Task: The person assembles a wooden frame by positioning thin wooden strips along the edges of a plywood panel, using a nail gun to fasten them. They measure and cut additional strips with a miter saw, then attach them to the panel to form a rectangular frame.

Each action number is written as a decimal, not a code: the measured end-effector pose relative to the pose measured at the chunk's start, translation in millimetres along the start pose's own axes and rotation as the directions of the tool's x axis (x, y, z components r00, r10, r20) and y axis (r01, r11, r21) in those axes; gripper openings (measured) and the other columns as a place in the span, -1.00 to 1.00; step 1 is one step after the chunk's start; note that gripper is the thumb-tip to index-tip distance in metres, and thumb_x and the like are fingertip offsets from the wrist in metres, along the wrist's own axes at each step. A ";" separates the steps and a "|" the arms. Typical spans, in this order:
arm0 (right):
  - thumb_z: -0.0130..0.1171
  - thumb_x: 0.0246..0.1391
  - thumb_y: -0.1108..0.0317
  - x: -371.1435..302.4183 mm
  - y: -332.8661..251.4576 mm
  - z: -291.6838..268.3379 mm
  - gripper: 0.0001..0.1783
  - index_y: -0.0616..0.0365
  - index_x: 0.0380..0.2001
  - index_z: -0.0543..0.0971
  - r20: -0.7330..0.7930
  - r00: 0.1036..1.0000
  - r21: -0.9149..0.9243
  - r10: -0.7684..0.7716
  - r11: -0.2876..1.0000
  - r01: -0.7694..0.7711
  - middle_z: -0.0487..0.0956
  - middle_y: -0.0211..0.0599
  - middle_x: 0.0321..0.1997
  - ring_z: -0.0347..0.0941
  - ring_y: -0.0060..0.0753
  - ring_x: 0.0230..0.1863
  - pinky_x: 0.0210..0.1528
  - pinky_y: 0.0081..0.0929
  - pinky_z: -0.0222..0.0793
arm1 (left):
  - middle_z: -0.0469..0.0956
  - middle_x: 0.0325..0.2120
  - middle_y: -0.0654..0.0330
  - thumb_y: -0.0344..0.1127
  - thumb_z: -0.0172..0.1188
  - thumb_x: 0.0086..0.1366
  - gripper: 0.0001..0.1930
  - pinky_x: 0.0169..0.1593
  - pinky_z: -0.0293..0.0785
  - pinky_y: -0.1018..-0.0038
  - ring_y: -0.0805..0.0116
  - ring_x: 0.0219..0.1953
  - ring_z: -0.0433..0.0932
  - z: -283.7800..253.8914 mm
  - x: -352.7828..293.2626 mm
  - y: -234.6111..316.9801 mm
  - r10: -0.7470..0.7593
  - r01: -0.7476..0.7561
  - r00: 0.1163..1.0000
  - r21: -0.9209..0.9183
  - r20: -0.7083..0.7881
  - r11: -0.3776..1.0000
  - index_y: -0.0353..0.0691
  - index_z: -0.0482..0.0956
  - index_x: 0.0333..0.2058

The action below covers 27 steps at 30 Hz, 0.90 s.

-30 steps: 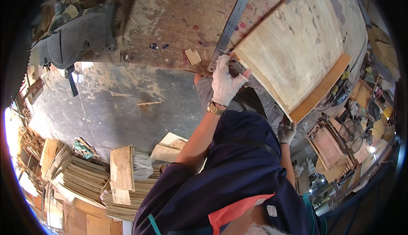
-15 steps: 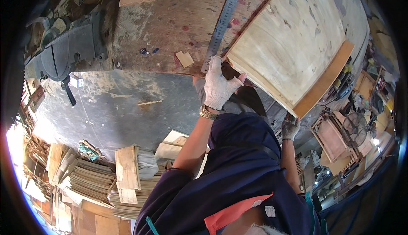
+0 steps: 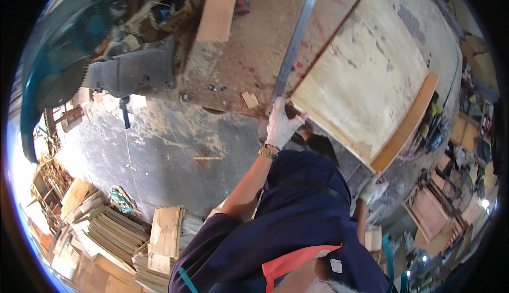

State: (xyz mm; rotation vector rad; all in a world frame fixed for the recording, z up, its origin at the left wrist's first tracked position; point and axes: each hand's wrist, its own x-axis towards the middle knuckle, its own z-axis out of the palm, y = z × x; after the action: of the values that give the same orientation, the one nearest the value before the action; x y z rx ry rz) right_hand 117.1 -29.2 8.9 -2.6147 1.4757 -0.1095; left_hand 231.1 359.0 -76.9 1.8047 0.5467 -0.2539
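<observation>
A pale wooden panel [image 3: 366, 76] lies tilted across the right of the worktop, with an orange-brown strip [image 3: 411, 121] along its right edge. My left hand [image 3: 281, 126], in a white knit glove, is at the worktop's near edge. Its fingertips reach the near end of a long steel ruler [image 3: 297, 44], and its thumb spreads out toward the panel's left corner. At the panel's near corner, beside the strip's end, my gloved right hand [image 3: 373, 188] is closed on the edge; its fingers are partly hidden. A small wood offcut [image 3: 249, 100] lies left of the ruler.
A saw with a teal guard [image 3: 69, 44] and grey base [image 3: 140, 68] stands at the left. A reddish board [image 3: 219, 7] lies at the back. Stacked thin boards [image 3: 114, 234] are on the floor at lower left. Wooden frames [image 3: 432, 213] and clutter stand at lower right.
The view has swung, bringing more of the saw into sight at the left and shifting the worktop lower. My right hand shows more fully at the panel's corner. Both hands keep their places.
</observation>
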 end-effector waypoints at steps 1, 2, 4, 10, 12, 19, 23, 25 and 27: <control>0.41 0.11 0.05 -7.3 0.9 -0.3 -0.31 0.30 0.15 0.47 -0.017 0.969 0.029 -0.246 0.969 0.246 0.56 0.02 0.07 0.50 0.07 0.10 0.19 -0.09 0.40 | 0.58 -0.05 -0.12 0.10 0.53 0.10 -0.25 0.07 0.49 0.15 -0.03 0.03 0.58 0.9 1.1 -4.5 0.055 -0.055 0.998 0.050 -0.008 0.997 -0.31 0.45 0.06; 0.46 0.05 0.11 -6.5 -0.2 -2.7 -0.30 0.30 0.15 0.47 -0.046 0.869 0.034 -0.492 0.869 0.494 0.55 0.02 0.08 0.49 0.08 0.11 0.20 -0.09 0.39 | 0.58 -0.01 -0.14 0.17 0.50 0.11 -0.24 0.09 0.49 0.10 -0.12 0.06 0.57 -4.6 1.4 3.8 -0.027 0.024 0.999 0.084 0.032 0.996 -0.29 0.45 0.07; 0.58 -0.19 0.28 -0.1 -3.5 0.2 -0.23 0.20 0.13 0.50 0.106 0.682 0.099 -0.723 0.690 0.717 0.55 -0.01 0.05 0.49 0.08 0.09 0.23 -0.08 0.38 | 0.58 0.00 -0.13 0.22 0.47 0.12 -0.22 0.09 0.49 0.09 -0.13 0.06 0.57 -13.5 0.7 14.3 -0.058 0.053 0.997 0.099 0.046 0.994 -0.29 0.45 0.07; 0.48 -0.09 0.21 24.4 1.3 44.6 -0.63 0.06 -0.33 0.49 0.128 0.598 0.007 -0.791 0.603 0.797 0.51 -0.20 -0.32 0.47 0.01 -0.21 -0.07 -0.07 0.31 | 0.58 -0.17 -0.09 0.26 0.45 0.10 -0.26 -0.04 0.51 0.07 -0.13 -0.09 0.61 -41.4 9.2 42.1 0.069 -0.068 0.998 0.391 0.011 0.918 -0.27 0.50 -0.01; 0.43 -0.02 0.24 31.1 -2.3 49.0 -0.66 0.09 -0.49 0.42 0.069 0.571 0.072 -0.818 0.575 0.815 0.47 -0.18 -0.47 0.48 0.01 -0.29 -0.21 -0.07 0.30 | 0.51 -0.25 -0.06 0.21 0.49 0.09 -0.30 -0.15 0.50 0.08 -0.10 -0.18 0.55 -71.6 39.5 65.5 0.454 -0.277 0.866 0.554 -0.211 0.785 -0.31 0.48 -0.11; 0.33 0.19 0.13 5.5 -76.0 35.9 -0.56 0.24 -0.49 0.38 0.136 0.750 0.518 -0.647 0.692 0.503 0.27 -0.26 -0.59 0.21 -0.39 -0.51 -0.45 -0.37 0.16 | 0.42 0.08 -0.19 0.20 0.45 0.10 -0.06 -0.07 0.58 0.10 -0.15 -0.05 0.59 -195.3 175.6 127.0 0.479 0.062 0.808 0.857 -0.344 0.512 -0.28 0.30 0.30; 0.24 0.31 0.07 -17.9 -99.8 38.9 -0.50 0.22 -0.53 0.35 0.199 0.815 0.782 -0.544 0.590 0.202 0.23 -0.49 -0.53 0.11 -0.58 -0.42 -0.43 -0.45 0.12 | 0.43 0.03 -0.10 0.10 0.35 0.23 -0.19 -0.16 0.59 0.13 -0.01 -0.20 0.59 -202.9 198.1 123.8 0.115 -0.030 0.987 0.561 -0.116 0.827 -0.22 0.27 0.31; 0.24 0.32 0.08 -28.1 -89.6 48.3 -0.59 0.27 -0.34 0.49 0.250 0.827 0.771 -0.503 0.621 0.145 0.44 -0.45 -0.43 0.28 -0.59 -0.35 -0.31 -0.50 0.28 | 0.42 -0.10 0.00 -0.03 0.27 0.30 -0.37 -0.23 0.54 0.15 0.13 -0.31 0.52 -196.3 179.5 130.2 0.038 -0.019 0.995 -0.201 0.094 0.979 -0.26 0.29 0.20; 0.24 0.33 0.09 -57.9 -100.3 37.2 -0.62 0.27 -0.17 0.57 0.254 0.845 0.796 -0.471 0.598 0.094 0.54 -0.43 -0.32 0.35 -0.63 -0.28 -0.23 -0.58 0.32 | 0.35 -0.17 0.07 -0.10 0.22 0.33 -0.44 -0.24 0.43 0.30 0.26 -0.33 0.36 -199.6 165.3 103.2 0.269 0.289 0.851 -0.830 0.451 0.477 -0.35 0.27 0.12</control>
State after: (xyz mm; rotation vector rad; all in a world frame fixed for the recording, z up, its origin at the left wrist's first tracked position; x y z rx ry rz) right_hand 176.9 74.7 -12.1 -1.9374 0.6011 -0.1226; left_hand 404.0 564.7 -2.0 0.6166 0.1892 -0.3753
